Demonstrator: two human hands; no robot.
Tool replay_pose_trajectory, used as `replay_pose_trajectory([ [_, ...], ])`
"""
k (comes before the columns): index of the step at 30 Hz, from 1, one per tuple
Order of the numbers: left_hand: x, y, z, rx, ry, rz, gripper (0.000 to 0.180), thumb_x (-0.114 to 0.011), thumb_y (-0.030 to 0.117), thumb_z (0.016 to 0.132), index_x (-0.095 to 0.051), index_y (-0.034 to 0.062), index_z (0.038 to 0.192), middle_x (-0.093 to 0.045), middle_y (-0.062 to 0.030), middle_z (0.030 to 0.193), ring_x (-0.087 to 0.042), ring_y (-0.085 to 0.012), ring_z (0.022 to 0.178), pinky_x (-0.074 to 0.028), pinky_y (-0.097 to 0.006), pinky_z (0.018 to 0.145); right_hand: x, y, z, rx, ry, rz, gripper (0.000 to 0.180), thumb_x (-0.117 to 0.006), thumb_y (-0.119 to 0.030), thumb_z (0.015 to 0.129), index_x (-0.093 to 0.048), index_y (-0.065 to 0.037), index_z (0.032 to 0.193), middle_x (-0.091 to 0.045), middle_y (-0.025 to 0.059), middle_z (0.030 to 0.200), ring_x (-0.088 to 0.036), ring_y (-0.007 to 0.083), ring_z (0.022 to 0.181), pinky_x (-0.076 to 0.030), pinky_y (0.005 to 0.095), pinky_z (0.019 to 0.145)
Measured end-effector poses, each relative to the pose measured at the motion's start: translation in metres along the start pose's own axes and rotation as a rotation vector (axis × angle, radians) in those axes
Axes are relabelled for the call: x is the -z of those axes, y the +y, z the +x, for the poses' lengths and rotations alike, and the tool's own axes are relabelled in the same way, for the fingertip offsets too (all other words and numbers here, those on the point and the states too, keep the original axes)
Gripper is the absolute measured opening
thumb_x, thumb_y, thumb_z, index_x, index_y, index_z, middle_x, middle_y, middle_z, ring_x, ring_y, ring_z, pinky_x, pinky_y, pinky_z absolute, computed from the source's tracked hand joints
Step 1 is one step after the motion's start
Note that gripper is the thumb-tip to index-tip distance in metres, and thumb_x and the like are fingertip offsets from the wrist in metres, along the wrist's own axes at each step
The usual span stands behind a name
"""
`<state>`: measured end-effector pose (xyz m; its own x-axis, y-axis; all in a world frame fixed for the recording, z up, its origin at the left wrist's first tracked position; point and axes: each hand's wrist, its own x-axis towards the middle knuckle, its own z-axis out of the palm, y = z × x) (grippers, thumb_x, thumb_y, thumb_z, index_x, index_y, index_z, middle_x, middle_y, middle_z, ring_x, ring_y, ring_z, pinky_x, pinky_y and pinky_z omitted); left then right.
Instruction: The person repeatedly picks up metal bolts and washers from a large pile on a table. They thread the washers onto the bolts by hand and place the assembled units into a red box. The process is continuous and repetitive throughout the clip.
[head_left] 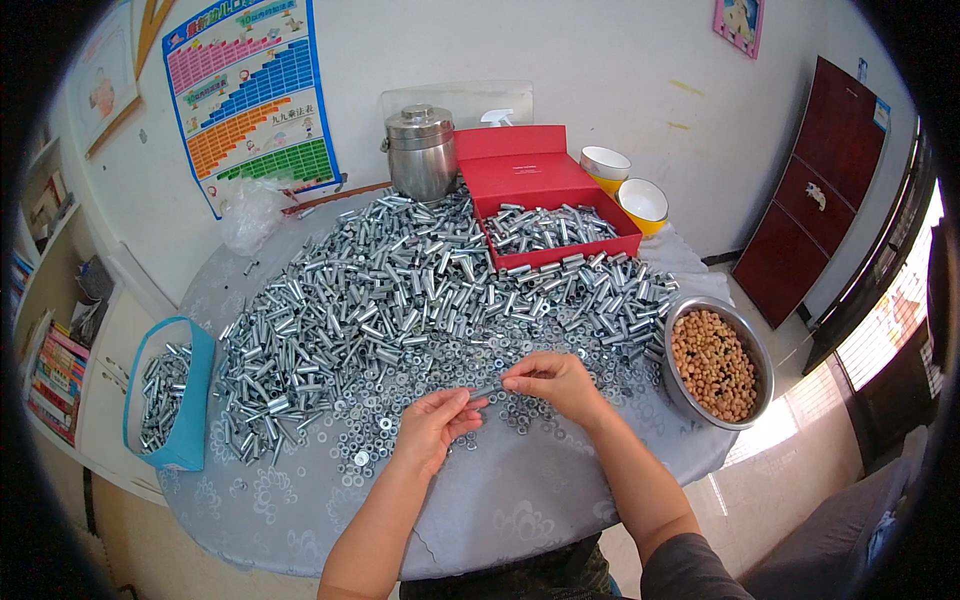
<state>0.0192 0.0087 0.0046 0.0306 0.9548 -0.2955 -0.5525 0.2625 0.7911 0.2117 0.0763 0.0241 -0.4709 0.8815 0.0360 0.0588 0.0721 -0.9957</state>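
Above the near part of the pile, my two hands meet at a small silvery metal cylinder (487,390), which looks like an anchor-bolt sleeve. My left hand (432,428) pinches its left end between thumb and fingers. At the other end, the fingertips of my right hand (552,386) are closed; whether a small washer or nut is also between them cannot be made out. A wide heap of similar metal sleeves (370,290) lies beyond my hands. Many small washers and nuts (380,415) are scattered around and under my fingers.
A red box (570,250), its lid raised, holds more sleeves at the back. Left stands a blue basket (195,420) of metal parts; right, a steel bowl (765,385) of brown nuts or beans. A steel canister (420,165), plastic bag (250,215) and yellow-white bowls (643,200) line the far edge.
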Motion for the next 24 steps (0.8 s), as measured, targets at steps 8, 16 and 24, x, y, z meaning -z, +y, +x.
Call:
replay_pose_trajectory([
  [8, 0.002, -0.004, 0.001, 0.008, 0.005, -0.055, 0.021, -0.054, 0.01, 0.084, -0.055, -0.005, 0.098, -0.061, -0.0193, 0.093, -0.062, -0.0173, 0.071, -0.054, -0.025, 0.065, -0.011, -0.005, -0.003, 0.344, 0.057, -0.359, 0.016, -0.067, -0.014, 0.074, -0.066, -0.007, 0.089, -0.059, 0.0043, 0.073, -0.052, 0.0096, 0.064, -0.043, 0.0225, 0.058],
  [16, 0.005, -0.004, 0.004, -0.039, 0.003, -0.058, 0.021, -0.054, 0.01, 0.084, -0.055, -0.0048, 0.099, -0.061, -0.019, 0.094, -0.062, -0.0157, 0.07, -0.054, -0.025, 0.065, 0.011, 0.002, 0.001, 0.429, 0.12, -0.748, 0.013, -0.067, -0.012, 0.067, -0.064, -0.007, 0.079, -0.059, 0.0073, 0.076, -0.056, 0.0242, 0.072, -0.045, 0.0329, 0.065],
  [24, 0.006, -0.004, 0.004, -0.038, -0.002, -0.069, 0.018, -0.056, 0.01, 0.083, -0.056, -0.0033, 0.096, -0.061, -0.0196, 0.094, -0.062, -0.0155, 0.07, -0.054, -0.026, 0.065, 0.015, 0.01, -0.002, 0.457, 0.075, -1.051, 0.013, -0.066, -0.013, 0.061, -0.063, -0.009, 0.073, -0.055, 0.0069, 0.073, -0.054, 0.0266, 0.076, -0.044, 0.0369, 0.066],
])
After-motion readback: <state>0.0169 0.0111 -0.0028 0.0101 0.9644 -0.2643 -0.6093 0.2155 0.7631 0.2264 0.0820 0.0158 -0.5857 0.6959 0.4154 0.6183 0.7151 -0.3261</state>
